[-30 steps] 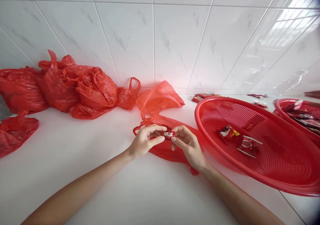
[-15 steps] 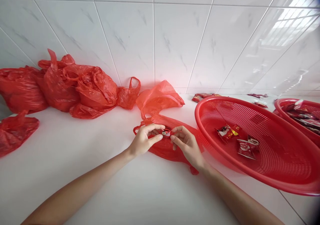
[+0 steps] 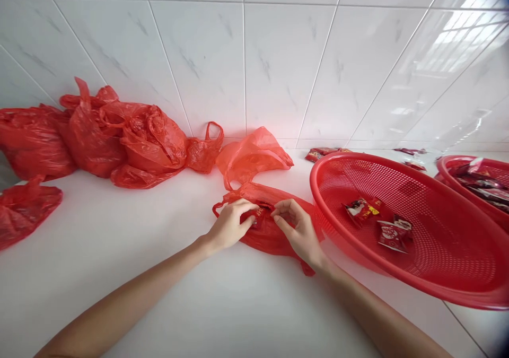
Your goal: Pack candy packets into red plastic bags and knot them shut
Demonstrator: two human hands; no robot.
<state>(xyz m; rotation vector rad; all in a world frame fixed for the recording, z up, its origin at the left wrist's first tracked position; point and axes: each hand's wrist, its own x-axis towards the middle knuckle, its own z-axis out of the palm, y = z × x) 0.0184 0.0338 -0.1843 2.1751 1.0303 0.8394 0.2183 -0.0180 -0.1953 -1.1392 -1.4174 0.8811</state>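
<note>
In the head view, my left hand (image 3: pixel 227 224) has its fingers and thumb closed on a small red snack packet (image 3: pixel 259 212) at the mouth of a red plastic bag (image 3: pixel 274 244). Part of the packet is hidden by the fingers. My right hand (image 3: pixel 296 228) is just right of the packet, its thumb and fingertips brought together at the bag's opening. What they grip there, if anything, is too small to tell. The bag lies flattened on the white counter under both hands, with one handle loop to the left.
A red perforated basket (image 3: pixel 358 252) with several wrapped snacks (image 3: pixel 392 236) stands at the right, against the bag's edge. Another filled basket (image 3: pixel 445 164) is beyond it. Bulging red bags (image 3: pixel 151 140) line the tiled wall at the left. A loose red bag (image 3: pixel 254 154) lies behind my hands.
The packet between my hands has turned and sits lower in the bag's mouth, nearer my left hand. My right fingertips have come away from it slightly. The baskets have not moved.
</note>
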